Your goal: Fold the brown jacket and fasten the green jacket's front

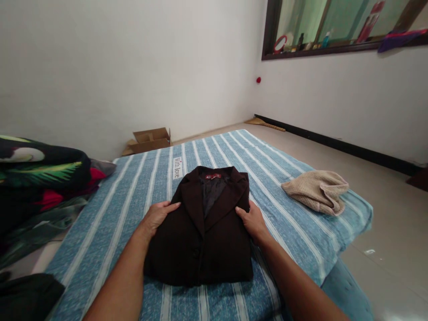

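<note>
A dark brown blazer (220,240), folded into a compact shape with its collar and lapels upward, lies on the blue and white striped bedsheet (127,196). A red label shows inside its neck, and a button sits low on its front. My left hand (156,217) grips the blazer's left edge, thumb on top and fingers tucked under, mostly hidden. On the opposite edge, my right hand (251,219) holds the blazer in the same way, thumb over the cloth near the lapel.
A beige cloth (316,191) lies crumpled at the bed's right side. Piled clothes (43,178) fill the left. Behind the bed stands an open cardboard box (150,139) by the wall. A broom (265,122) lies on the floor beneath the window (344,26).
</note>
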A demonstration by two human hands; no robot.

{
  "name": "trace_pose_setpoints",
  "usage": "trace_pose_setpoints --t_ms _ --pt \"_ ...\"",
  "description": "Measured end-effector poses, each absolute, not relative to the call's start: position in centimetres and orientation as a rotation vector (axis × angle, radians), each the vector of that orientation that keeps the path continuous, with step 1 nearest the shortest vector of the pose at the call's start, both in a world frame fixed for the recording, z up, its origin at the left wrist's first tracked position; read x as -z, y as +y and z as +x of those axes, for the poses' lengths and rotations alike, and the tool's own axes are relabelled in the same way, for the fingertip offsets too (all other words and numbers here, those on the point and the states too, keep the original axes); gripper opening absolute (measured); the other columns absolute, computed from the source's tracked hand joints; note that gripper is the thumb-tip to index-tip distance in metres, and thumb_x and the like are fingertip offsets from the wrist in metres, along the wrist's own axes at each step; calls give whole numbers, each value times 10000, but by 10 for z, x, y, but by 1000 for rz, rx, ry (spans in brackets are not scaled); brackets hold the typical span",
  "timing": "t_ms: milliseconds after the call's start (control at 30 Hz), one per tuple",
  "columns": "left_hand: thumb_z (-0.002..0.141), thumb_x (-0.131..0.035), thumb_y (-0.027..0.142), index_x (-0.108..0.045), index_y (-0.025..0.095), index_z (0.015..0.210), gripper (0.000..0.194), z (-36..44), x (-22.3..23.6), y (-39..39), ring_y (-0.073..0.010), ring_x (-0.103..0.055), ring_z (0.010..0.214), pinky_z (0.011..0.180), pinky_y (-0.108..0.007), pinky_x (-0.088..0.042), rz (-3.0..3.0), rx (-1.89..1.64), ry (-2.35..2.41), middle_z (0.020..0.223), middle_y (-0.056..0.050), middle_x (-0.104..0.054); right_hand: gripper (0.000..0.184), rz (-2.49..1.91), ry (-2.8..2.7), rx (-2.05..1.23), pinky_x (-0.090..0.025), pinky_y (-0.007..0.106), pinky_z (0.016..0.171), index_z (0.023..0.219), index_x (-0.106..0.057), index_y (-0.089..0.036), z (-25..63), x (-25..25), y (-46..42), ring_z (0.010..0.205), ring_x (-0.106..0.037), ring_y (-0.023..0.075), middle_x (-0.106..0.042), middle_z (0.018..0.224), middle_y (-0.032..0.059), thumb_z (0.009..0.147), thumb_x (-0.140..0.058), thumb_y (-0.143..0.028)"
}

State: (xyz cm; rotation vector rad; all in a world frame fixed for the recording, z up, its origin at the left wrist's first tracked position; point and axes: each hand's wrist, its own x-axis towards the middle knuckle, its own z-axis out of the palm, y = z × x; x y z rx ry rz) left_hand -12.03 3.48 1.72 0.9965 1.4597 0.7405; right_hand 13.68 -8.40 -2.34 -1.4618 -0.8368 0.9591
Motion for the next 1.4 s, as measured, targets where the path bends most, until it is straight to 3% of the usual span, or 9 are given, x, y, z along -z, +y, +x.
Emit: trace_pose_setpoints --t_ms 667,767,900,1000,1100,1267,1400 --pt "555 -717 391 -628 146 745 323 -127 -14 30 -232 -641 589 559 -311 -480 1200 -715 1490 627 -55 -671 480 -1385 -775 -1067 -519 361 751 1113 -592 -178 135 26 -89 923 -641 276 -681 1043 77 679 -657 -372" --pt "540 -716 338 -583 180 687 253 -123 -29 31 -268 -637 732 598 -300 -446 1299 -772 1685 630 -45 -645 503 -1353 -749 -1126 -518 377 773 1136 -569 -165 133 23 -90 945 -635 279 -681 1040 85 685 -655 -371" --pt "590 -683 326 -569 212 713 202 -90 -64 24 -291 -593 906 702 -303 -401 1831 -862 1870 811 -71 -655 474 -1272 -717 -1244 -522 365 774 1100 -557 -163 136 20 -87 962 -634 267 -675 1055 90 688 -654 -376" --pt "667 -619 327 -595 215 723 128 -39 -83 17 -259 -613 818 683 -301 -389 2181 -697 1616 813 -78 -667 536 -1433 -748 -1210 -530 361 655 1144 -526 -155 150 19 -76 767 -677 259 -711 819 65 685 -651 -402" --pt "673 -603 343 -618 189 696 157 18 -86 20 -287 -620 811 655 -319 -382 2316 -426 1426 796 -131 -670 554 -1714 -864 -995 -486 335 513 1185 -530 -162 174 17 -58 465 -612 215 -611 501 -15 710 -608 -434" --pt "599 -650 320 -621 147 657 185 73 -63 43 -311 -623 829 628 -322 -380 2203 -372 1545 847 -197 -669 318 -1778 -1036 -859 -408 247 427 998 -651 -162 212 11 -18 360 -525 134 -550 455 -25 753 -553 -340" --pt "597 -628 271 -583 167 623 116 72 -39 55 -238 -607 743 601 -287 -364 2128 -486 1589 719 -87 -649 349 -1717 -1128 -992 -295 194 318 1102 -611 -157 224 5 11 280 -444 99 -509 399 -52 788 -496 -258"
